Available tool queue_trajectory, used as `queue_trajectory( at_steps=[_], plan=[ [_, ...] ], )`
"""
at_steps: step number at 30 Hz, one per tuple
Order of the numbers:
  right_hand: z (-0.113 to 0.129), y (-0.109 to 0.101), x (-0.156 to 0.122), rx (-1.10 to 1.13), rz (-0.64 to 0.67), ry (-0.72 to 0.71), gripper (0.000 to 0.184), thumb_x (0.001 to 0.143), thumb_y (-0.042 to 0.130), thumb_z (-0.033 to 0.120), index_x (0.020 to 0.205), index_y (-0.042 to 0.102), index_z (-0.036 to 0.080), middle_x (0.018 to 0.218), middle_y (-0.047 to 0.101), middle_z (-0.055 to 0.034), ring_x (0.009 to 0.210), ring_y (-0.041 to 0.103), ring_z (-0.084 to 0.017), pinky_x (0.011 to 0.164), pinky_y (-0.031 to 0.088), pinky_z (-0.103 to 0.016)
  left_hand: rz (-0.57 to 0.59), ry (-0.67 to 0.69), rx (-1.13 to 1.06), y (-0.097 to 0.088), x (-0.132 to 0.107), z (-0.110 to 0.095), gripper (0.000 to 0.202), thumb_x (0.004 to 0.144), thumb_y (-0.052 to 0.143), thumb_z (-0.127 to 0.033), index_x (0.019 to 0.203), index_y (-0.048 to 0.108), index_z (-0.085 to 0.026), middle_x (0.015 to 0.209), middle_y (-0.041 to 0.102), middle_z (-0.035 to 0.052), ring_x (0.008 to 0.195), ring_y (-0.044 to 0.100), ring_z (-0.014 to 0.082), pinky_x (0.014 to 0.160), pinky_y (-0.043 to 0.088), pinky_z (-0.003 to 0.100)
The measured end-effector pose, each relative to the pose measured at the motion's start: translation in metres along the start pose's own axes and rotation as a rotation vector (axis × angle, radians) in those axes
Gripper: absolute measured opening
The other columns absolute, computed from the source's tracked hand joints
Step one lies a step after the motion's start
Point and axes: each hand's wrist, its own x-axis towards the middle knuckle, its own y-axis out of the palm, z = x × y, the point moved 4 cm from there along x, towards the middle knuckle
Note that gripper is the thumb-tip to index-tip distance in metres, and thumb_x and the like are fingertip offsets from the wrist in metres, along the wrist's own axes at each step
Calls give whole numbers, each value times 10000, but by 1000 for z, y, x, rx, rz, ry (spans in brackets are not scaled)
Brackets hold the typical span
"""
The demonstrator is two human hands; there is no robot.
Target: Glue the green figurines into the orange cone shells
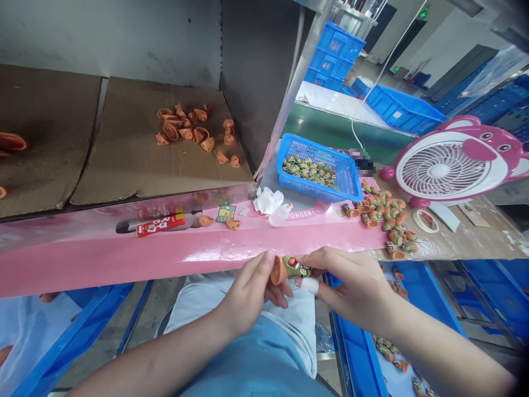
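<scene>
Above my lap, at the pink table edge, both hands meet on a small figurine (291, 267) with an orange hollow cone-shaped part and a green part bearing eyes and a red spot. My left hand (252, 286) pinches the orange end between thumb and fingers. Fingers of my right hand (351, 281) grip the green end, and a white wrap circles one of them. Whether the two parts are joined cannot be seen. Similar orange-and-green figurines (386, 212) cluster at the right of the table. A blue basket (320, 190) holds many green pieces.
Orange hollow pieces (182, 125) lie on cardboard (124, 154) inside a grey booth. Along the pink strip are a red tube (161, 223), crumpled tissue (268, 200) and a translucent bottle (280, 215). A pink fan (444, 168) and tape roll (425, 221) stand right; blue trays (363, 361) sit below.
</scene>
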Motion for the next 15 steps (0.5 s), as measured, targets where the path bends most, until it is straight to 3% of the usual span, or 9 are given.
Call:
queue_trajectory(
  at_steps=[7, 15],
  plan=[
    [7, 7, -3, -5, -82, 24, 180, 757, 533, 121, 926, 519, 180, 699, 626, 3, 600, 589, -80, 547, 464, -158, -118, 66, -6, 7, 2, 5, 429, 842, 301, -502, 626, 468, -171, 472, 489, -42, 403, 487, 85, 422, 410, 197],
    [8, 11, -7, 2, -101, 35, 179, 750, 553, 122, 920, 526, 172, 708, 620, 3, 622, 581, -78, 570, 459, -156, -108, 39, 1, 8, 0, 9, 402, 842, 292, -508, 672, 454, -181, 498, 475, -51, 413, 477, 83, 408, 407, 194]
  ],
)
